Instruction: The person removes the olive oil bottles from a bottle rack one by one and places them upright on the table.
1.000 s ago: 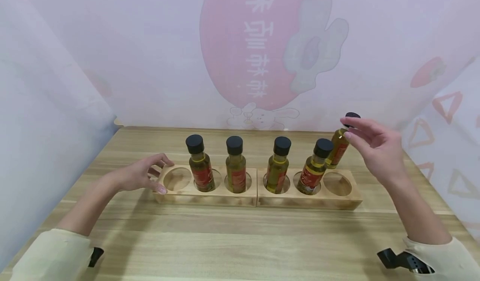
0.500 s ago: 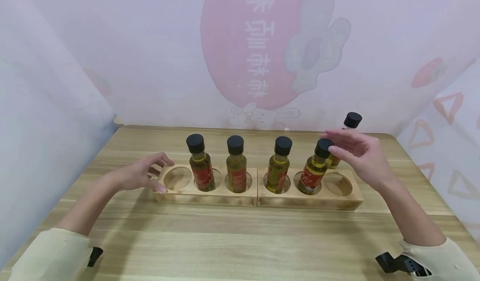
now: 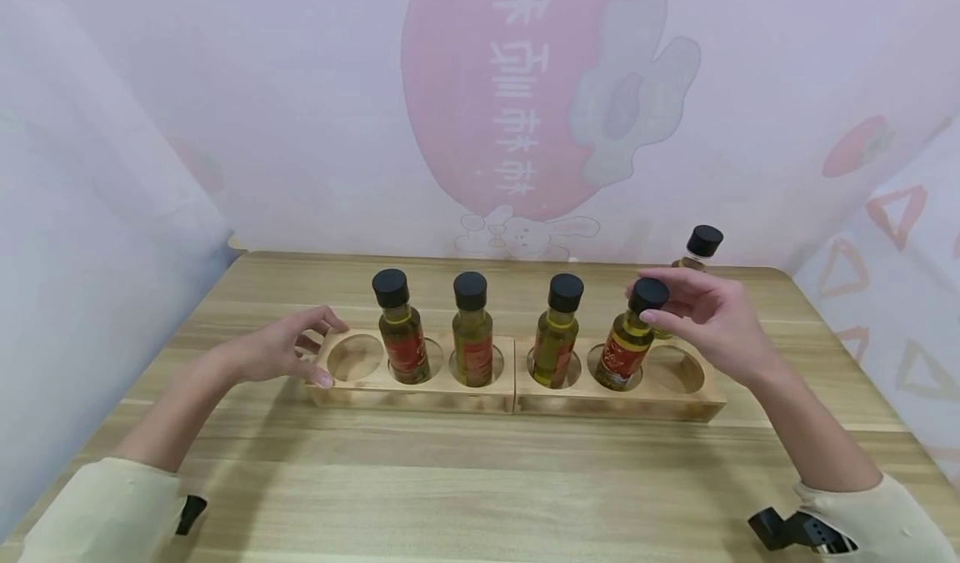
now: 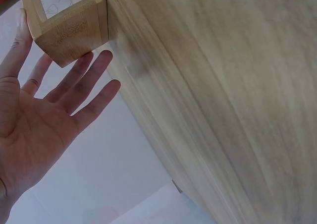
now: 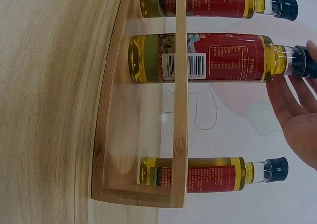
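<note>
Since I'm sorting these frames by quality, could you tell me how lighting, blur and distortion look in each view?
Head view: soft, even light, faint shadows under the wooden rack, edges bowed by the wide lens. Left wrist view: tilted, the table smeared and soft. Right wrist view: turned sideways and dimmer, yet the label on the bottle reads sharp.

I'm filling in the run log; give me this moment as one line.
right hand: fingertips on cap of rightmost racked bottle | left hand: rests open at rack left end | loose bottle: stands behind rack
</note>
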Demonstrator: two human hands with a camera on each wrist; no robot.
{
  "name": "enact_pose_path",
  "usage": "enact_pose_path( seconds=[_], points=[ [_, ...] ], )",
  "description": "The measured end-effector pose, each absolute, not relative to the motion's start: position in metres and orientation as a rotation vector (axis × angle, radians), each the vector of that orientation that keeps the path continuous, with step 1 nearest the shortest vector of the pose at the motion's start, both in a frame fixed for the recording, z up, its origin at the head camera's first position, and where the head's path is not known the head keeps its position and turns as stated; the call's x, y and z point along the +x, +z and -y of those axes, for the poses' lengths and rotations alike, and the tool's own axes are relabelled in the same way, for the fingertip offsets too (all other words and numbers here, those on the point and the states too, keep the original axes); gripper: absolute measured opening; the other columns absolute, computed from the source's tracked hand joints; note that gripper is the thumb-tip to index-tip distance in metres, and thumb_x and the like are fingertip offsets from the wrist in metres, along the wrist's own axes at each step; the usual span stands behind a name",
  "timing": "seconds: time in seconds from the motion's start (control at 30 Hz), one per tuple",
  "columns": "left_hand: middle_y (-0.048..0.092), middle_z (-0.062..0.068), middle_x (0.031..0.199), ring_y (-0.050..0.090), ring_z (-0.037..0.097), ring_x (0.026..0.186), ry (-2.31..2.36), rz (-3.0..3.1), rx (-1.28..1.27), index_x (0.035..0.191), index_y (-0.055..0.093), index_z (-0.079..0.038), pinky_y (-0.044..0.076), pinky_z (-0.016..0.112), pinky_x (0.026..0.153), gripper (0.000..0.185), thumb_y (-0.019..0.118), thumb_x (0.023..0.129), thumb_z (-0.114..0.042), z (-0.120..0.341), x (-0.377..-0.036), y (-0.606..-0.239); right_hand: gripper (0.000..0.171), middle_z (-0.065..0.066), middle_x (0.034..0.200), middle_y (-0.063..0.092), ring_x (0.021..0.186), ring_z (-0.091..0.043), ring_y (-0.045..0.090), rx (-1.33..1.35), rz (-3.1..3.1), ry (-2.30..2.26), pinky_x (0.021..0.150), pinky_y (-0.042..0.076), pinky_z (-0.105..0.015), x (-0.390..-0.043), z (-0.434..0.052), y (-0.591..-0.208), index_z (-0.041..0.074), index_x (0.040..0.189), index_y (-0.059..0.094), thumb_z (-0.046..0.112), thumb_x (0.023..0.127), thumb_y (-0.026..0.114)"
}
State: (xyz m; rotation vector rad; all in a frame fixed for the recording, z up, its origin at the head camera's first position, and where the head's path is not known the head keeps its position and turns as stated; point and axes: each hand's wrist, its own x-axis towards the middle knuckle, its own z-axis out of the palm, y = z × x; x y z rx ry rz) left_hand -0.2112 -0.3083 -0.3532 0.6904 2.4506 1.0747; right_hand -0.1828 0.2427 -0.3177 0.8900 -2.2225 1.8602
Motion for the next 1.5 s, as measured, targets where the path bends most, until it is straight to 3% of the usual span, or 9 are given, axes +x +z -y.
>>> enact_pose_path(
  seconds=[1.13,1.5],
  points=[
    [0.049,0.032,0.139,0.057,0.054,0.120,1.117,-2.462,0.710,0.132,0.049,0.004,0.050,0.068,0.098,0.064,0.088,0.083,-0.011,0.3127,-0.2075,-0.3540,0.038,-0.001,0.111,0.078,0.099,-0.012,0.074,0.863,2.168,1.890,0.078,0.061,-0.021,-0.1843,-0.2395,-0.3185,-0.009,0.127,0.066,-0.016,0.089,0.071],
    [0.049,0.033,0.140,0.056,0.055,0.121,1.109,-2.464,0.720,0.137,0.048,0.004,0.050,0.067,0.099,0.067,0.087,0.084,-0.011,0.3139,-0.2074,-0.3577,0.036,0.000,0.107,0.079,0.090,-0.011,0.075,0.770,2.134,1.870,0.074,0.061,-0.019,-0.1794,-0.2367,-0.3202,-0.007,0.121,0.071,-0.018,0.086,0.073]
  ],
)
